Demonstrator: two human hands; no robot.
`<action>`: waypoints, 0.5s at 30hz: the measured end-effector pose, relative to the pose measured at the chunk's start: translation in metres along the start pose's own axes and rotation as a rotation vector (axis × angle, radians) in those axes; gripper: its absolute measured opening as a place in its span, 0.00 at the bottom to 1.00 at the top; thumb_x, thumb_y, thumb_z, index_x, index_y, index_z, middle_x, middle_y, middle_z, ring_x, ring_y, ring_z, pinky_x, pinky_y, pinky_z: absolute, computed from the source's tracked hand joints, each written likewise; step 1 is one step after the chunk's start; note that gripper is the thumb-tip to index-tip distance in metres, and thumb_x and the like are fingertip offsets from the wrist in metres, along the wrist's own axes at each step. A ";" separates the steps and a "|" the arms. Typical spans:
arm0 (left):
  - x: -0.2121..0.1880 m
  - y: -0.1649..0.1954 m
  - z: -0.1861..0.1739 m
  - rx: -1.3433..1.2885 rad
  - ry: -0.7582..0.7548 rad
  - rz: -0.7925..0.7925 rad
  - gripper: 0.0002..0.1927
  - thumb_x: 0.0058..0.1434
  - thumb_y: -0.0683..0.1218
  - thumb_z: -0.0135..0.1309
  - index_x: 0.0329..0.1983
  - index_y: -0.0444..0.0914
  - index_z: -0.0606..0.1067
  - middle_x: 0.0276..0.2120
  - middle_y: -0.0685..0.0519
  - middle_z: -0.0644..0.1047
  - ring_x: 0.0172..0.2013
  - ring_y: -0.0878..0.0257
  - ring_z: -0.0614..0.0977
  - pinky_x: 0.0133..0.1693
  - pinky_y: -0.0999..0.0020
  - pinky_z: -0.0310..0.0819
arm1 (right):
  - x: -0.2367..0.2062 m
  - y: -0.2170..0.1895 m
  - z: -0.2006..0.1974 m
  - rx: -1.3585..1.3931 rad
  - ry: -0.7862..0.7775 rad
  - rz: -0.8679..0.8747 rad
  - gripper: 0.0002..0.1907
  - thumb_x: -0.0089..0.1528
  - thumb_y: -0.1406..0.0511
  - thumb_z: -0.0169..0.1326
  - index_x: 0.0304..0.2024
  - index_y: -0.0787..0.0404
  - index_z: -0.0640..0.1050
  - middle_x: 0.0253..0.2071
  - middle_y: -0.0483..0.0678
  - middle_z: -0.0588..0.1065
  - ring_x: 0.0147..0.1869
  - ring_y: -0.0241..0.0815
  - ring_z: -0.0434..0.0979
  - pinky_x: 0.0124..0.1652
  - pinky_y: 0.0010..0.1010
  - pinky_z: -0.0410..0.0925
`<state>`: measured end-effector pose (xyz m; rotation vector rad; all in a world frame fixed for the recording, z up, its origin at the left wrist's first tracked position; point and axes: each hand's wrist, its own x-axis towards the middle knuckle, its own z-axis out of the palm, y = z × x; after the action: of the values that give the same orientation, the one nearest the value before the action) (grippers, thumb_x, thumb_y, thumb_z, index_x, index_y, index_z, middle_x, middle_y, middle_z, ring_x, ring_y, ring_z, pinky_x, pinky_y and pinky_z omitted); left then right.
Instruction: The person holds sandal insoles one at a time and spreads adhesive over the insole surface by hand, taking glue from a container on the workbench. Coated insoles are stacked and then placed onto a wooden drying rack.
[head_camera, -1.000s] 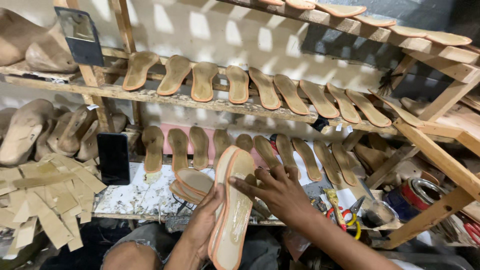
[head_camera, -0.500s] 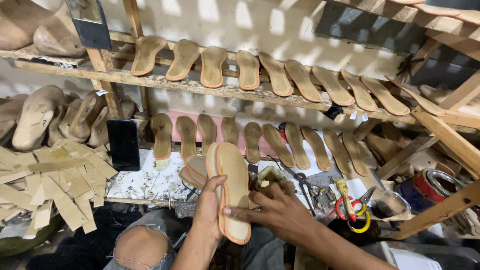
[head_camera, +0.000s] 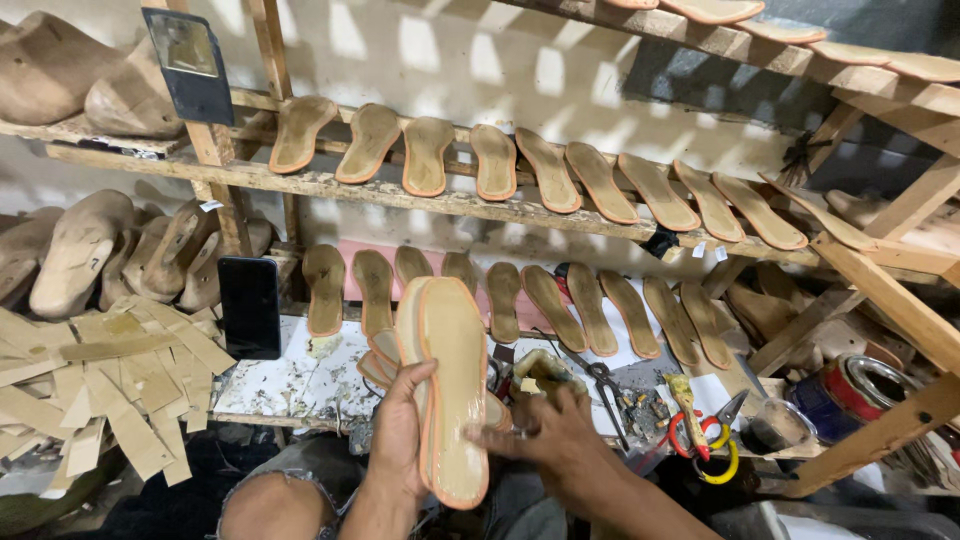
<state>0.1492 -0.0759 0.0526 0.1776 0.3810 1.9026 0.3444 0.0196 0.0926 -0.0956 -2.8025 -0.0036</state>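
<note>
My left hand (head_camera: 400, 430) grips a tan shoe sole with an orange edge (head_camera: 455, 385), held upright over the workbench with its flat face toward me. A second sole lies behind it in the same hand. My right hand (head_camera: 545, 435) touches the right edge of the sole near its lower half, fingers spread along it. Below the hands lie more stacked soles (head_camera: 378, 357).
Wooden shelves (head_camera: 400, 192) carry rows of tan soles. Wooden shoe lasts (head_camera: 75, 250) stand at left, with cardboard strips (head_camera: 100, 375) below them. A black phone (head_camera: 250, 305) leans on the bench. Pliers (head_camera: 603, 385), scissors (head_camera: 705, 440) and tins (head_camera: 855, 385) lie at right.
The sole has been lifted and turned more upright. My right hand slid from the sole's lower end to its right edge. The view shifted slightly right.
</note>
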 end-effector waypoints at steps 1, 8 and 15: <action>-0.002 -0.002 0.002 0.048 -0.025 0.026 0.23 0.61 0.49 0.50 0.58 0.35 0.71 0.39 0.43 0.82 0.32 0.52 0.84 0.34 0.55 0.83 | 0.007 0.004 0.000 -0.077 0.047 0.014 0.50 0.46 0.78 0.52 0.65 0.25 0.73 0.48 0.46 0.71 0.52 0.53 0.65 0.47 0.46 0.57; -0.011 -0.008 0.011 0.269 -0.075 0.059 0.33 0.57 0.42 0.47 0.70 0.38 0.64 0.56 0.43 0.78 0.51 0.51 0.82 0.50 0.55 0.79 | 0.054 0.034 -0.034 -0.312 0.145 0.278 0.41 0.51 0.67 0.60 0.63 0.23 0.71 0.46 0.44 0.71 0.50 0.52 0.65 0.46 0.48 0.56; 0.003 -0.005 0.000 0.550 -0.125 0.120 0.41 0.56 0.41 0.48 0.76 0.40 0.56 0.70 0.49 0.67 0.66 0.59 0.70 0.63 0.63 0.62 | 0.057 0.044 -0.041 -0.540 0.232 -0.117 0.38 0.54 0.66 0.59 0.65 0.24 0.72 0.53 0.43 0.70 0.55 0.48 0.66 0.55 0.49 0.59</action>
<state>0.1522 -0.0717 0.0508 0.6927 0.8174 1.8515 0.3074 0.0667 0.1501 -0.0536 -2.4966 -0.7480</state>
